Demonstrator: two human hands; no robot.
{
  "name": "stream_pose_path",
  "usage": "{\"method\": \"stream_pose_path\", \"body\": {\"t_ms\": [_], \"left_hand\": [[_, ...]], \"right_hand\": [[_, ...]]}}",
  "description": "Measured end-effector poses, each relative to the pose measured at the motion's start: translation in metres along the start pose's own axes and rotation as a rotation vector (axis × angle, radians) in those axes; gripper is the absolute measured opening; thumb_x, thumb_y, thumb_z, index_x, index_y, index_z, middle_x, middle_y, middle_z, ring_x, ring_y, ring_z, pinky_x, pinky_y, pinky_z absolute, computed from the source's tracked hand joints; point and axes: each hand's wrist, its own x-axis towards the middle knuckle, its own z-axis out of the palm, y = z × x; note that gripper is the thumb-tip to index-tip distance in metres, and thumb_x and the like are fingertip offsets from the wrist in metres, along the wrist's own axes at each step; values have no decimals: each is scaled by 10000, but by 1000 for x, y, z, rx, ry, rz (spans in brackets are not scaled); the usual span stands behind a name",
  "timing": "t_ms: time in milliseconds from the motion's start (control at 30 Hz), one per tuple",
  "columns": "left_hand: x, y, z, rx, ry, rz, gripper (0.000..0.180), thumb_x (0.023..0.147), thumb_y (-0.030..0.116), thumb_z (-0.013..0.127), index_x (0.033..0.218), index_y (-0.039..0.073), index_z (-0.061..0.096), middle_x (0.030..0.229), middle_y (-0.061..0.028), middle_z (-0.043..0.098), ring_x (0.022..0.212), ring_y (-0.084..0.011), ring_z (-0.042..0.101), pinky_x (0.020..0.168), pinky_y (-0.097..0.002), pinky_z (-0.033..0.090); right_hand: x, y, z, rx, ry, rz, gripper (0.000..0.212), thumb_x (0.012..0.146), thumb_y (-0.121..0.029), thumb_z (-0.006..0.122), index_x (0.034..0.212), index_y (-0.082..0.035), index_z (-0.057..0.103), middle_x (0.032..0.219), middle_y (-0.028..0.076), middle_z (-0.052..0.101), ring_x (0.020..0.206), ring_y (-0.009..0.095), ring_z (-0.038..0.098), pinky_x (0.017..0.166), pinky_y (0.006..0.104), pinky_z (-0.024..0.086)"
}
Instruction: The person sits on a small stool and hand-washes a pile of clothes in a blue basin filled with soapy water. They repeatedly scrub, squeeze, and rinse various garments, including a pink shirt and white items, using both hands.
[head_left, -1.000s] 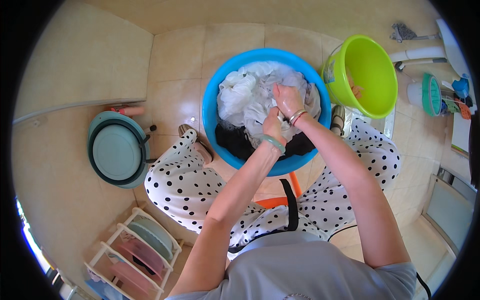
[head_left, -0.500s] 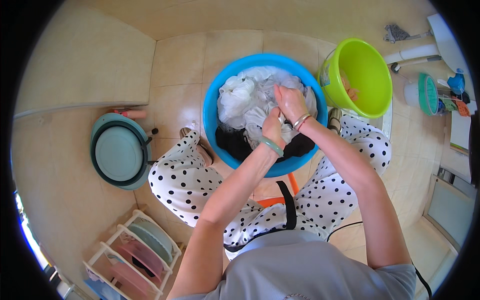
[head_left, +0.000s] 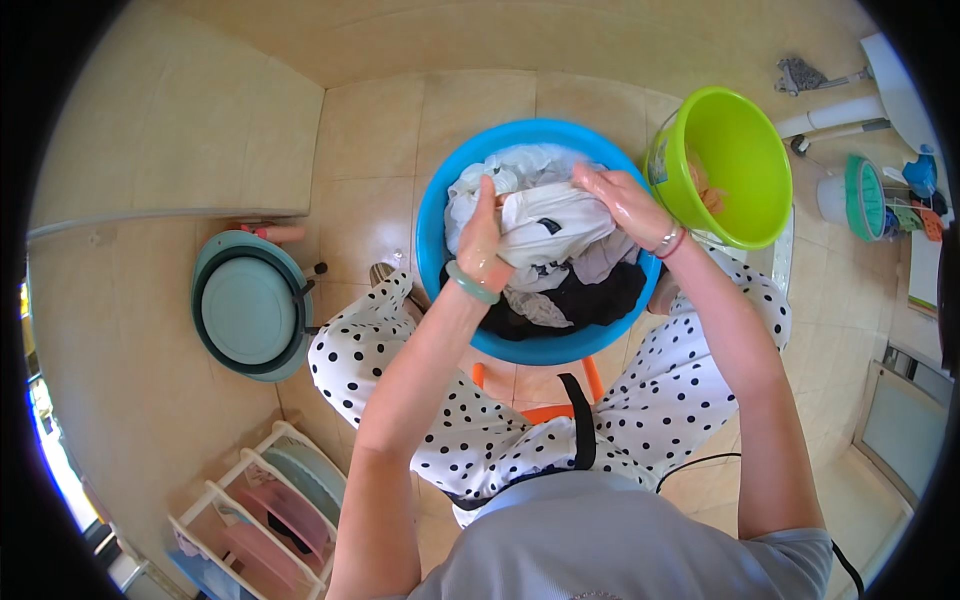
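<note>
Two hands (head_left: pixel 480 238) (head_left: pixel 640 210) hold in their fingers (head_left: pixel 597 181) a white garment (head_left: pixel 575 212), its dark patch (head_left: pixel 549 226) too small to read

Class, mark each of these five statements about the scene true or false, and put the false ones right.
1. The left hand and right hand hold a white cloth between them. True.
2. All the cloth in the blue basin is white. False: dark cloth lies there too, on the side nearer the person.
3. The thing just right of the blue basin is a red chair. False: it is a green bucket.
4. A round teal tub is left of the blue basin. True.
5. The person's trousers are white with black dots. True.
</note>
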Motion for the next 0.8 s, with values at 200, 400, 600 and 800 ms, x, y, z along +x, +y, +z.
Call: {"method": "stream_pose_path", "body": {"t_ms": [200,400,600,800], "left_hand": [[5,2,-6,115,138,145,535,906,572,415,928,52,537,905,-90,601,841,-206,594,735,-340,495],[12,-6,-10,23,-67,113,447,955,490,378,687,137,443,583,29,427,589,-108,464,589,-235,421],[15,-64,25,-107,190,121,278,945,306,392,903,71,535,779,-19,499,765,-166,528,718,-306,438],[49,-68,-44,-249,-237,252,238,932,264,394,825,83,507,772,-22,490,706,-141,509,593,-299,405]], "right_hand": [[-20,-22,5,142,-39,-115,247,917,-256,560,956,-23,632,837,-12,600,794,63,535,673,239,441],[-61,-41,71,-561,-243,-621,159,876,-187,578,908,-37,618,911,147,620,1017,225,592,823,310,482],[11,10,55,-802,308,-581,190,867,-164,508,744,-27,556,613,179,564,577,332,580,466,406,470],[-37,1,118,-831,264,-913,227,884,-217,516,710,-76,557,602,166,573,552,318,609,472,415,485]]}}
